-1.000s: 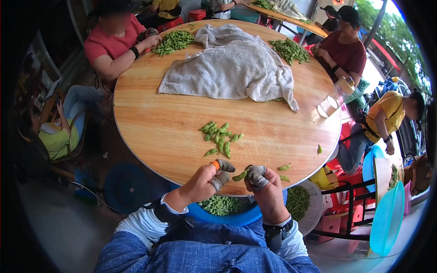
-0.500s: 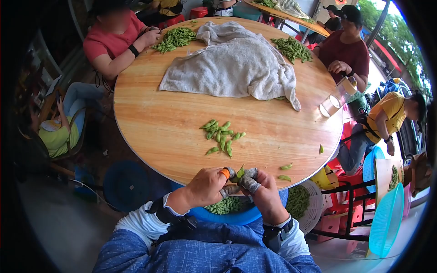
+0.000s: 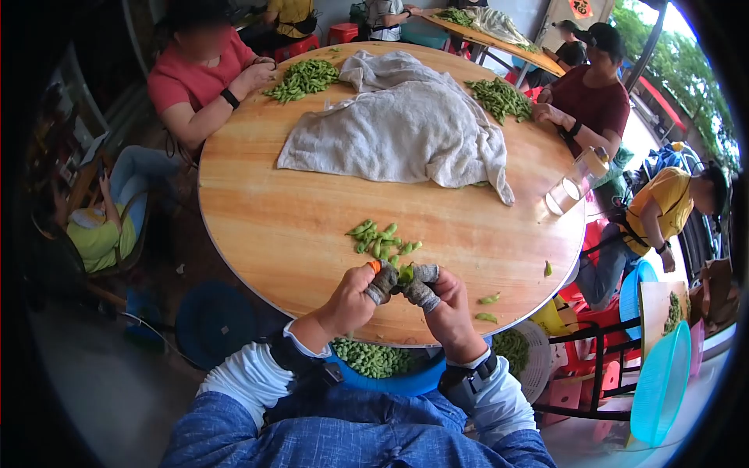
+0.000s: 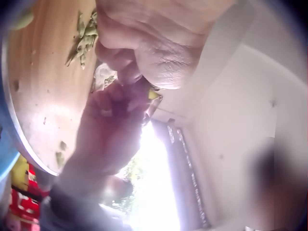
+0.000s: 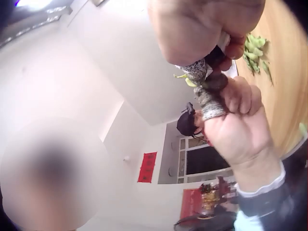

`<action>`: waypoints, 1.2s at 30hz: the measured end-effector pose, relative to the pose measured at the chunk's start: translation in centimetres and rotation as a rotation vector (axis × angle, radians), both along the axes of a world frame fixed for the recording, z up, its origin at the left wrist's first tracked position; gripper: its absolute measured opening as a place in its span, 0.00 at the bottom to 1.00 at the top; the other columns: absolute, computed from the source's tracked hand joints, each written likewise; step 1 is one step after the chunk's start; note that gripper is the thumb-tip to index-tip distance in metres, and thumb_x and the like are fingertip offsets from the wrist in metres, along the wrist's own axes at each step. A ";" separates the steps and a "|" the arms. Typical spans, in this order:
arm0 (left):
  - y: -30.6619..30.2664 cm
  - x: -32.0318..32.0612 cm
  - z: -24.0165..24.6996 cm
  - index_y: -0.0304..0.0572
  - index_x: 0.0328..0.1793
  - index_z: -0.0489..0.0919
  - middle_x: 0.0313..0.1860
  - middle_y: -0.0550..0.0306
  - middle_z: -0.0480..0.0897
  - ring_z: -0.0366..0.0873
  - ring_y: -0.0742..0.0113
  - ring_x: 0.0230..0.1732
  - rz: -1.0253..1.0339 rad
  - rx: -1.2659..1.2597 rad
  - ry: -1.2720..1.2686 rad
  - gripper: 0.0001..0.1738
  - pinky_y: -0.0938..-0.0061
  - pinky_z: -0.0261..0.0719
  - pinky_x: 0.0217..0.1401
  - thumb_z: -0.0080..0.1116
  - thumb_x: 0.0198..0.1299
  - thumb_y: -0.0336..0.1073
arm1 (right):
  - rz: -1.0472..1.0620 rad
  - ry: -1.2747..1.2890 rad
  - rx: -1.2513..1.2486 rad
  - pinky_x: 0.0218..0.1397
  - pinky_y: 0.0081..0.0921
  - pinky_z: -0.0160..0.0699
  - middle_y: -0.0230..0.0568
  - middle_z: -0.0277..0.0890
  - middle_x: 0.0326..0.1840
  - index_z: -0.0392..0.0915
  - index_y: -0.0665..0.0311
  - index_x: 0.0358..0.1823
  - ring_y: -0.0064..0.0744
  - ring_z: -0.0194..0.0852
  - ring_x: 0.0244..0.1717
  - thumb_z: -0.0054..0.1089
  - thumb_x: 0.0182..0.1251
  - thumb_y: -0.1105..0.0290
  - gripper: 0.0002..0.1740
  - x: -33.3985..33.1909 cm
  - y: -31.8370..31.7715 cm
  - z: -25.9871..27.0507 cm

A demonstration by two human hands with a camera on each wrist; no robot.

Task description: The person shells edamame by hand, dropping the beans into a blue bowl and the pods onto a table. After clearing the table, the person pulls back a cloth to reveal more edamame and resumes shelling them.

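Note:
Over the near edge of the round wooden table (image 3: 296, 226), both hands meet at a green soybean pod (image 3: 405, 274). My left hand (image 3: 349, 303) pinches it from one side, with an orange band and grey coverings on its fingers. My right hand (image 3: 452, 312), also with grey covers on thumb and finger, pinches the other side. In the right wrist view a bit of the pod (image 5: 190, 83) sticks out between the covered fingertips. Beyond the hands lies a small heap of pods (image 3: 381, 240). Shelled green beans (image 3: 370, 357) fill a blue basin (image 3: 406, 385) below the table edge.
A grey cloth (image 3: 398, 132) covers the table's middle. Two larger pod piles (image 3: 306, 80) lie at its far side, near two seated people. A clear jar (image 3: 566, 193) stands at the right. Loose pods (image 3: 487, 317) lie by my right hand, above a white basket (image 3: 535, 363).
A second ago the right hand held the pod with the left hand apart. The hands came together on it and are now slightly farther forward. The head view has shifted a little.

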State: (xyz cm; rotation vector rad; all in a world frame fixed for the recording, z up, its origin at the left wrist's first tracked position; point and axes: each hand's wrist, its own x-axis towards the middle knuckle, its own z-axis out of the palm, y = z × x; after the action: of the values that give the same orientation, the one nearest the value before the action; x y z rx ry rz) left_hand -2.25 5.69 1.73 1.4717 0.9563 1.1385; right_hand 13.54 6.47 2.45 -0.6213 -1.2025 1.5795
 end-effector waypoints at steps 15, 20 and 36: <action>0.5 0.0 -1.1 0.38 0.33 0.72 0.23 0.61 0.73 0.65 0.80 0.21 -0.010 -0.299 -0.145 0.10 0.87 0.61 0.22 0.37 0.49 0.23 | -0.277 -0.556 0.318 0.37 0.17 0.70 0.37 0.73 0.32 0.72 0.71 0.37 0.23 0.71 0.32 0.52 0.55 0.81 0.08 -0.4 -0.2 -1.2; -1.6 -1.9 -2.0 0.34 0.39 0.71 0.26 0.60 0.73 0.69 0.76 0.25 -0.017 -0.012 0.103 0.15 0.83 0.67 0.28 0.37 0.45 0.17 | -0.630 -0.692 0.244 0.33 0.18 0.68 0.36 0.73 0.30 0.66 0.70 0.49 0.20 0.68 0.30 0.52 0.56 0.77 0.18 5.1 1.1 -2.0; -4.6 -4.2 3.2 0.33 0.33 0.75 0.28 0.57 0.76 0.71 0.76 0.30 -0.011 -0.107 0.047 0.11 0.82 0.68 0.31 0.57 0.49 0.34 | 0.143 -0.437 0.426 0.38 0.31 0.69 0.49 0.69 0.32 0.70 0.68 0.35 0.46 0.69 0.35 0.53 0.49 0.80 0.09 -5.5 -4.7 -2.8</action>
State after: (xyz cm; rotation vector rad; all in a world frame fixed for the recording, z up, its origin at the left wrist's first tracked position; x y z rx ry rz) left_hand -6.49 1.09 4.97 1.4207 1.0247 1.0334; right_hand 8.03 1.72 -0.35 -0.6245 -1.8832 1.2720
